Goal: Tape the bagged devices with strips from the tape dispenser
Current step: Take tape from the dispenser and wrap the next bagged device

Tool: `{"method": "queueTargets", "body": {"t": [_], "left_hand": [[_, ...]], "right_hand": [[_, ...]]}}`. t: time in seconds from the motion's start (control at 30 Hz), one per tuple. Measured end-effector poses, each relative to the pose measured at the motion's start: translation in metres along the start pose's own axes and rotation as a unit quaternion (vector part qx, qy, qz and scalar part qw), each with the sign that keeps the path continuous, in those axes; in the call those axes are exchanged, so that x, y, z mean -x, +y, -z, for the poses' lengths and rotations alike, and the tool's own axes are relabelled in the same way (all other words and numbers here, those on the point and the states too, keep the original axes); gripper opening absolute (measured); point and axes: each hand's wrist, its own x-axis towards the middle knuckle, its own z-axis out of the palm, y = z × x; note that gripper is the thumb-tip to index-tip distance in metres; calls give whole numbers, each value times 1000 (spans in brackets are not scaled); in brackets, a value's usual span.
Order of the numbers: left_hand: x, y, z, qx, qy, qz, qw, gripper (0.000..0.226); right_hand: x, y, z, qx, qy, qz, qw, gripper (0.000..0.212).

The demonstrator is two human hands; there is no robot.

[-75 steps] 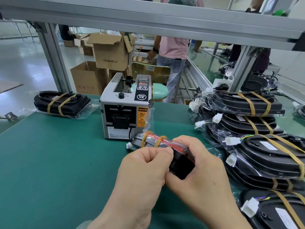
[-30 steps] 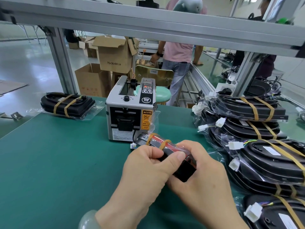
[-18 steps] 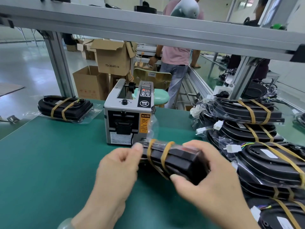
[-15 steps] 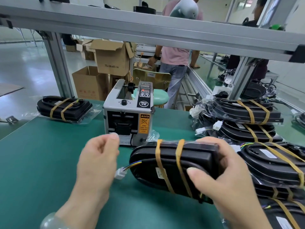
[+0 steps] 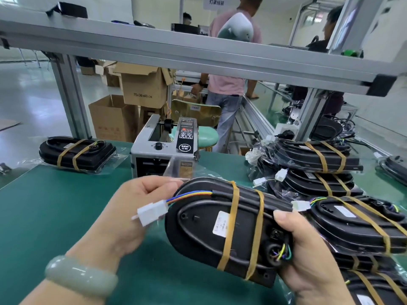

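Above the near part of the green worktop, the right hand is clasping the taped, bagged device by its right end, holding it off the surface. Its left hand is pinching the clear bag's loose edge near the white connector. Behind them, the tape dispenser is standing, with finished devices stacked at right.

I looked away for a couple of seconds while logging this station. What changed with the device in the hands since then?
The black bagged device with two tan tape bands was turned from end-on to flat, underside facing the camera. The right hand holds its wide end; the left hand shifted off the body to the clear bag's loose end near the white connector. The grey tape dispenser and taped stack stayed put.
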Motion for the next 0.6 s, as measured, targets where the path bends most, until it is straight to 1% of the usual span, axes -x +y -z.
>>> {"method": "queueTargets", "body": {"t": [0.03,0.07,0.1,0.13,0.17,0.2,0.23,0.27,0.3,0.33,0.37,0.4,0.43,0.47,0.5,0.53,0.6], "left_hand": [[0,4,-6,-5,44,-9,999,9],[-3,3,-7,1,61,-32,998,10],[-2,2,-7,-1,76,-48,996,18],[-1,3,-8,57,67,-36,995,31],[2,3,-6,135,38,6,990,46],[6,0,-3,203,-7,44,978,61],[11,-1,-2,233,-51,86,967,77],[16,-5,-4,242,-103,119,957,91],[22,-10,-9,232,-134,139,953,101],[27,-16,-16,214,-150,147,954,101],[32,-20,-24,184,-136,149,962,91],[34,-23,-31,164,-103,142,971,76],[34,-23,-37,156,-64,135,976,63],[34,-22,-38,166,-40,133,976,56],[34,-21,-37,185,-18,130,974,56],[33,-19,-33,199,-6,125,972,57],[34,-12,-23,218,0,111,970,55]], "right_hand": [[-1,0,1,0,-2,-6,1000,64],[-3,1,4,-19,-2,-23,1000,61],[-2,0,2,-36,-3,-34,999,51],[-2,0,1,-59,-6,-46,997,42],[-1,-2,-2,-70,-14,-49,996,39],[-2,-3,-2,-84,-16,-45,995,47],[-2,-3,-3,-89,-14,-41,995,60],[-4,0,-3,-103,-7,-37,994,68],[-5,3,-5,-110,-6,-32,993,69],[-6,5,-6,-120,-15,-29,992,62],[-6,6,-7,-120,-22,-30,992,52],[-8,9,-7,-116,-20,-37,992,43],[-8,9,-6,-107,-21,-45,993,42],[-9,8,-3,-103,-27,-51,993,45],[-9,6,-1,-105,-32,-46,993,48],[-8,2,1,-108,-14,-31,994,43],[-9,-6,7,-102,47,20,994,18]]}}
